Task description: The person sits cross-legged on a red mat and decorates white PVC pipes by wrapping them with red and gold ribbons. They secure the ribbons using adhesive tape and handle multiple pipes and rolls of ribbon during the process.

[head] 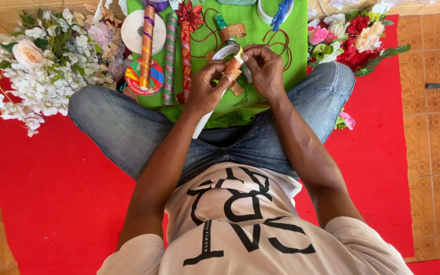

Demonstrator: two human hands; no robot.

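I sit cross-legged on a red mat. My left hand and my right hand meet over a green cloth. Together they pinch a strip of glittery copper ribbon, which hangs down to a loose end. A white stick runs down from my left hand toward my lap. A roll of white tape lies just behind my fingers, and a loop of the same copper ribbon lies farther back.
Three wrapped sticks lie on the cloth beside a white tape roll and a colourful spool. White artificial flowers are heaped at left, red and pink ones at right. Tiled floor borders the mat.
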